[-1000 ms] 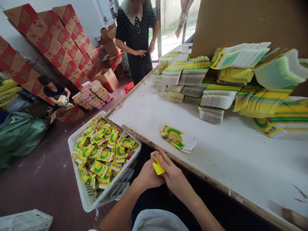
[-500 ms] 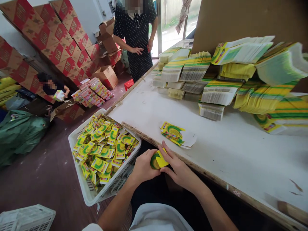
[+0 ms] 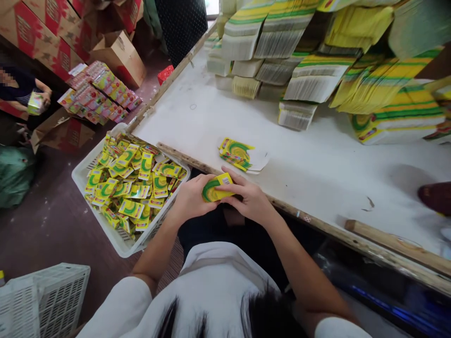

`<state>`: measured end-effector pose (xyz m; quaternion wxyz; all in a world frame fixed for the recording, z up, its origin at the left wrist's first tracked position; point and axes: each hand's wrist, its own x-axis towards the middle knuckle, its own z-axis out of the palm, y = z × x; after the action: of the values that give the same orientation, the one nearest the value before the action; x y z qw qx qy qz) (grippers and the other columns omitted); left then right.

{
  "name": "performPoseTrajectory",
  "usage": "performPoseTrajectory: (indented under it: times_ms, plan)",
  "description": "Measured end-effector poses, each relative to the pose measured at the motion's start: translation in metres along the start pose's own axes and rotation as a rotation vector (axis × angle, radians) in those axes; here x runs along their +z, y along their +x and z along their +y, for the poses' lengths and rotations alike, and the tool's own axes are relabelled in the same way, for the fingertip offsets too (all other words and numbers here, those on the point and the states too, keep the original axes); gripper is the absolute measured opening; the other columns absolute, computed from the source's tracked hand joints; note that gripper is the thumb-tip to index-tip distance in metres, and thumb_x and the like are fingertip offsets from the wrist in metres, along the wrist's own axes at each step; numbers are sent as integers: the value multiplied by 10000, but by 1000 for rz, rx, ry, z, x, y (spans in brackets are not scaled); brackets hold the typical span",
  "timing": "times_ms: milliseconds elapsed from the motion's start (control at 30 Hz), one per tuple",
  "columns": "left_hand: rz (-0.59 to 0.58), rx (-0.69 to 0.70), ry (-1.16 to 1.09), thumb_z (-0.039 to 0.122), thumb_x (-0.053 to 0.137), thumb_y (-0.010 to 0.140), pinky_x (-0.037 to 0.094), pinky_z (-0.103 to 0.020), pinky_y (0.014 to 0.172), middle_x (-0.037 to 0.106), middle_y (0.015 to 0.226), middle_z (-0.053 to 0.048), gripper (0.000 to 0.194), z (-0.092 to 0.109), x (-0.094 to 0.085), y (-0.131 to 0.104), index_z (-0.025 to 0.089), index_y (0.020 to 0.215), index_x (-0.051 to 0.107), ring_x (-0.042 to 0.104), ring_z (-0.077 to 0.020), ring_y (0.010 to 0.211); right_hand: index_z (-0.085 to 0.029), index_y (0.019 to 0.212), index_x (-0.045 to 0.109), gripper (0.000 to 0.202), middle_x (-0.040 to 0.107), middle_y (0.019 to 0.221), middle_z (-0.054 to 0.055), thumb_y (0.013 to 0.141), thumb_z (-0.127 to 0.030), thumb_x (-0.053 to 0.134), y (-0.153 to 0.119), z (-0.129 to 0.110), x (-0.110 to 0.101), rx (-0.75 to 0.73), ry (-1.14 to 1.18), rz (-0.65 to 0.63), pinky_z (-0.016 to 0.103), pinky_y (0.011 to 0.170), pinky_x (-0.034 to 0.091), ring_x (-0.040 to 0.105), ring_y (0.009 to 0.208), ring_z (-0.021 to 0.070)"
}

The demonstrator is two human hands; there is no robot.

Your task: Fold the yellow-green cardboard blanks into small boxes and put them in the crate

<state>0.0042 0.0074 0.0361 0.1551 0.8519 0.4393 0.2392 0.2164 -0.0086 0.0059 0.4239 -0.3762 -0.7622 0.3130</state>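
Observation:
Between my two hands is a small yellow and green carton (image 3: 217, 187), held just in front of the table edge. My left hand (image 3: 192, 197) wraps around its left end. My right hand (image 3: 248, 197) grips the other end, its fingers lying over the printed face and the thumb underneath. Beyond my hands, a few flat carton blanks (image 3: 237, 154) with the same print lie on the white table (image 3: 169, 122). To the left, a white plastic basket (image 3: 121, 249) is heaped with small yellow cartons (image 3: 132, 206).
Stacks of carton blanks (image 3: 313, 77) stand at the back of the table. A wooden strip (image 3: 387, 239) and a dark red object (image 3: 435, 197) lie at right. A white crate (image 3: 63, 295) is at lower left. Another person (image 3: 21, 94) holds a package near cardboard boxes.
The view has tilted down. The carton has turned in my hands, and a barcode now shows on its face. The person standing at the back is mostly out of view.

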Motion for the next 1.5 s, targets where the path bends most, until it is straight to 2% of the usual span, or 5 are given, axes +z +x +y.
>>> performPoseTrajectory:
  times_ms: [367,733,967,1200,1500]
  plan:
    - [20,-48,14,278,753,730,538,-339,894,691,1139,-66,568,-9,5,-3,183,1254,555,677,-241,1030,-222,1576,286,828,449,1549,162,872,-357,700,2,10,27,136,187,96,497,1180,377,474,1406,301]
    - [460,-700,535,562,796,697,324,-619,1131,475,1441,-315,1019,-129,-77,-65,20,1454,382,417,-463,1378,-86,1156,613,291,656,1048,226,869,-137,622,64,66,-23,532,-758,224,496,897,463,594,992,356]
    - [313,-283,32,426,686,854,418,-475,1123,640,1280,-134,465,-81,-11,-36,168,1235,615,567,-279,1257,-78,1114,581,259,642,1065,239,866,-50,515,63,69,-15,544,-779,232,455,859,448,591,966,328]
    - [139,-295,-645,432,741,813,500,-446,1035,633,1320,-139,575,-36,39,-10,206,1308,557,607,-257,1234,-198,1091,483,317,652,964,78,807,-101,582,49,55,-15,416,-362,454,412,826,512,623,889,238]
    - [584,-347,-1453,685,468,893,545,-451,949,657,937,-71,510,8,58,21,206,1047,558,671,-248,1038,-248,1094,471,371,646,843,7,837,-353,717,7,-12,49,243,442,164,321,698,561,660,776,181]
